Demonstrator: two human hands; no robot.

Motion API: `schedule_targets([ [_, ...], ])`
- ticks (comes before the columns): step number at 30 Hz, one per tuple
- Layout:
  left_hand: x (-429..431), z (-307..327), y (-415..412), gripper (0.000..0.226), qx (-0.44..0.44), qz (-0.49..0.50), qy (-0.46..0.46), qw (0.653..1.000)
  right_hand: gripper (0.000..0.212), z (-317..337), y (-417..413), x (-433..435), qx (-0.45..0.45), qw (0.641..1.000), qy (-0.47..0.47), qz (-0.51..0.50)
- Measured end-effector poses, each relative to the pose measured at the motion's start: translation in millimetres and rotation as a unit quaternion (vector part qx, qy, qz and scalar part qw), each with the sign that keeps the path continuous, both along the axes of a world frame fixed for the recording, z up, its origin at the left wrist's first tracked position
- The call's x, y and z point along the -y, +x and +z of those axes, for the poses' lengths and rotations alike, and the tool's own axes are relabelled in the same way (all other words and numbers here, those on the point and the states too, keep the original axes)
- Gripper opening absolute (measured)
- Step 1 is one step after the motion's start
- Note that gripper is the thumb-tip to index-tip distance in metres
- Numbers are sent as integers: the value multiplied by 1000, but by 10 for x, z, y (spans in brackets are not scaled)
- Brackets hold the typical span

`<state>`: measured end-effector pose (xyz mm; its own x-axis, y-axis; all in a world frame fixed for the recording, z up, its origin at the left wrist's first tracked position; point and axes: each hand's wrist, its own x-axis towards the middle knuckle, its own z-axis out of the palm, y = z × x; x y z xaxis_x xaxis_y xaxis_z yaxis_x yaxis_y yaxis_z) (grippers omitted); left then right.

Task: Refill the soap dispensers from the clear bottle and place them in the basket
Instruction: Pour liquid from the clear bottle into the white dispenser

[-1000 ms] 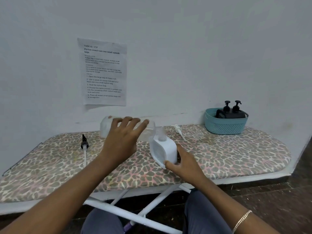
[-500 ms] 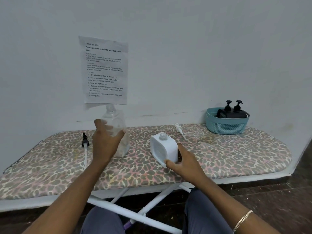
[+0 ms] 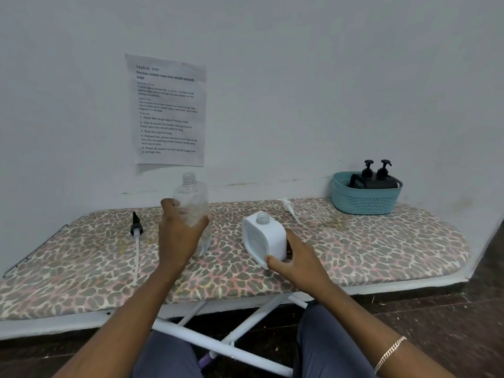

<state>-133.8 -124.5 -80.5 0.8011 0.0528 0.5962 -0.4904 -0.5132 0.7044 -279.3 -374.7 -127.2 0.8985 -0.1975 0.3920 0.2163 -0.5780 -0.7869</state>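
The pour is over. 1 second ago the clear bottle (image 3: pixel 192 197) lay tipped sideways over the neck of the white dispenser (image 3: pixel 266 238). Now it stands upright, well to the left of the dispenser, with its open mouth facing up. The left hand (image 3: pixel 177 233) has its fingers and thumb curled round the bottle's middle. The base is at the surface of the ironing board (image 3: pixel 381 241), though I cannot tell if its weight is fully set down. The bottle looks nearly empty, with only a little liquid showing low inside.

The white dispenser has not moved. It leans back slightly on the board with its neck open, and the right hand (image 3: pixel 297 260) holds its lower right corner, thumb on the front edge and fingers behind.

For the task, this suggests the refill of this dispenser is done or paused, and capping comes next. The white pump (image 3: pixel 289 207) lies on the board behind the dispenser, near the wall, within reach of the right hand. A black pump (image 3: pixel 136 227) with a long tube lies to the left of the bottle.

The basket (image 3: pixel 365 203) sits at the far right end of the board, well apart from both hands. It already holds 2 black dispensers (image 3: pixel 381 181) with pumps on, so the white one appears to be the last to go in.
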Motion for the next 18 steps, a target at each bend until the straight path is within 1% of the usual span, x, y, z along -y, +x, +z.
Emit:
schedule_targets([
  [3, -8, -21, 2, 80, -9, -6, -6, 1000, 68, 3, -6, -1, -2, 1000, 0, 0],
  [6, -29, -26, -41, 96, -9, -13, -24, 1000, 70, 7, -11, -7, 2, 1000, -4, 1],
  [8, -26, 10, -99, 107, 5, 7, -32, 999, 71, 5, -12, -13, 1, 1000, -6, -1],
  [10, -1, 86, -187, 112, 45, 47, -26, 998, 71, 5, -14, -16, 1, 1000, -7, -4],
  [13, 64, 238, -342, 106, 140, 82, -16, 987, 71, 5, -17, -18, 4, 1000, -8, -3],
  [15, 121, 333, -453, 96, 204, 77, -13, 976, 71, 4, -16, -16, 7, 1000, -7, 1],
  [18, 228, 396, -617, 77, 289, 59, 21, 955, 71, -3, -6, -10, 8, 1000, -8, -2],
])
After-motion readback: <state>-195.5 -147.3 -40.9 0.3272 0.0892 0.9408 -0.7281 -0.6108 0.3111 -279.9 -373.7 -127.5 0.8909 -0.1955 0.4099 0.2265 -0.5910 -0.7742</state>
